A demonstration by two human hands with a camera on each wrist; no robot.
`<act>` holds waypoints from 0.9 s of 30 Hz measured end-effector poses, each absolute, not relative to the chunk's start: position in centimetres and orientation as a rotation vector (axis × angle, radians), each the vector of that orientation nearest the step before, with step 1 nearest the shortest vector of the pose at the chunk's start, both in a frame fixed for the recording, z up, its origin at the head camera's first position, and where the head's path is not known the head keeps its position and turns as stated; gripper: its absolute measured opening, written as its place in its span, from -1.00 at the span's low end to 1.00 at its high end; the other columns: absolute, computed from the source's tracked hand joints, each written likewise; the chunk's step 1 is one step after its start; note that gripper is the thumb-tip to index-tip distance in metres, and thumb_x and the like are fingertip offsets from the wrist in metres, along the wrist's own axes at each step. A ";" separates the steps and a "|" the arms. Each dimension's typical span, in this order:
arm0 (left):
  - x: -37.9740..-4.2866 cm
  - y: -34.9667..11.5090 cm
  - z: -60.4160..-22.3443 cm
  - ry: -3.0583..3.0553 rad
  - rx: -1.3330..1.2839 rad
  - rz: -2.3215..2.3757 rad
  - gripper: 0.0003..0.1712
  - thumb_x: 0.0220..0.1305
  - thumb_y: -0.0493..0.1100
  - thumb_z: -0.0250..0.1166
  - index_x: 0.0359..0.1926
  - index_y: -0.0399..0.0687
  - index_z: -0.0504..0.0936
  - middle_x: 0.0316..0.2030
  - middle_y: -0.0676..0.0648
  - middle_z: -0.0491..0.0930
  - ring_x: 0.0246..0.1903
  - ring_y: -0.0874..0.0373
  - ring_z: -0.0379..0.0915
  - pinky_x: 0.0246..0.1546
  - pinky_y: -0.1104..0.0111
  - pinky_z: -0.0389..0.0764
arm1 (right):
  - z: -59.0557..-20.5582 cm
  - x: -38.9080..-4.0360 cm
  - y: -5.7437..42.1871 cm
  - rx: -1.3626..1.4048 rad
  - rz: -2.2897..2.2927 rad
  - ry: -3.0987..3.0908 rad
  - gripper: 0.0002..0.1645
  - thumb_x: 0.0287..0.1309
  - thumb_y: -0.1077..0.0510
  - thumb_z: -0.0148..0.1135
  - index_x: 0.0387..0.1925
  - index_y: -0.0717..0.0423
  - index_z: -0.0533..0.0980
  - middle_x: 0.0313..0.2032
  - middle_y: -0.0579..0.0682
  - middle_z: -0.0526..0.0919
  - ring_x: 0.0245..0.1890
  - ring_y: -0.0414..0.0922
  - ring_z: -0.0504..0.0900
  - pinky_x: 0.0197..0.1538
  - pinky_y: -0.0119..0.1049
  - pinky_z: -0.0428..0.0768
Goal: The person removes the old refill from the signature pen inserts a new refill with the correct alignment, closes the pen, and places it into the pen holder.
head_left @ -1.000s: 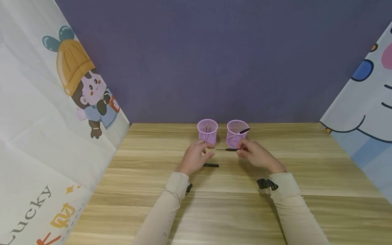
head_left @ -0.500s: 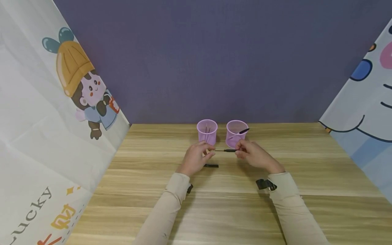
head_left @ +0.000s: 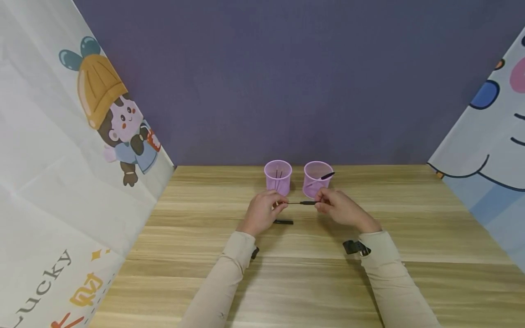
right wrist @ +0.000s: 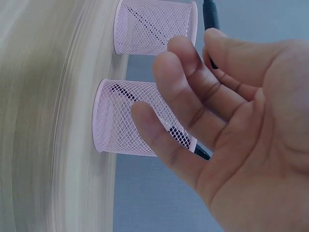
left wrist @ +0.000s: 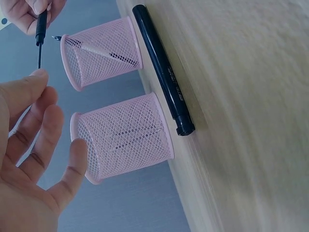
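Observation:
My right hand point(head_left: 344, 208) pinches a black pen section point(head_left: 308, 203) between thumb and fingers. A thin rod like a pen refill point(left wrist: 39, 55) sticks out of it toward the left. At the refill's far end, my left hand point(head_left: 262, 210) pinches the tip between thumb and index finger; its other fingers are spread and loosely bent. The piece is held level above the table, in front of two pink mesh pen cups. A black pen barrel point(left wrist: 161, 67) lies on the table, partly behind the left hand in the head view.
The left cup point(head_left: 285, 186) holds two thin dark sticks point(head_left: 276, 175). In the right cup point(head_left: 308, 187) leans a black-ended pen point(head_left: 327, 176), poking past the rim. Both stand near the back of the wooden table point(head_left: 295, 282), before a dark wall point(head_left: 262, 82).
The held pen section has shifted slightly left and toward me. My left fingers, apart from the refill's tip a second ago, now pinch it. The cups and barrel stay put.

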State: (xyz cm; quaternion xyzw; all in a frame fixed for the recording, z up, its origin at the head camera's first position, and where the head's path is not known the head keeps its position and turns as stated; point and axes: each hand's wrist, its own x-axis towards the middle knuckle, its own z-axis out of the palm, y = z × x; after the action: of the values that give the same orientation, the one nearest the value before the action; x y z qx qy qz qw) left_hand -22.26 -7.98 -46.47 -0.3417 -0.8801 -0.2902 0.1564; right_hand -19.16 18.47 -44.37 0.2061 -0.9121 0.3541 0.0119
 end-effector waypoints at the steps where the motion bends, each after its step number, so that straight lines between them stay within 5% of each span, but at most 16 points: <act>1: -22.3 -8.0 -46.5 -2.517 -0.977 -0.826 -0.90 0.31 -0.13 0.42 -0.18 0.03 0.79 -0.27 0.09 0.75 -0.32 0.23 0.57 -0.23 0.39 0.59 | -44.4 -19.2 18.5 0.646 1.104 -2.843 -0.94 0.37 0.28 0.24 -0.22 0.15 0.49 -0.48 -0.08 0.55 -0.47 -0.24 0.47 -0.38 -0.38 0.47; 27: -22.3 -8.0 -46.8 -2.503 -0.965 -0.808 -0.95 0.27 -0.15 0.44 -0.25 0.03 0.78 -0.25 0.08 0.77 -0.32 0.23 0.58 -0.20 0.35 0.60 | -44.0 -18.9 18.5 0.668 1.116 -2.850 -0.91 0.39 0.27 0.22 -0.20 0.26 0.49 -0.48 -0.06 0.57 -0.46 -0.24 0.48 -0.37 -0.38 0.49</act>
State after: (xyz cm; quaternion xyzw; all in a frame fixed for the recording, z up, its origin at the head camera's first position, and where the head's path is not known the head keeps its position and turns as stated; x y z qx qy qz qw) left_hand -22.34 -8.05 -46.78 -0.3396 -0.8805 -0.2843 0.1690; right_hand -18.92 18.52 -44.03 0.2132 -0.9097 0.3564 0.0044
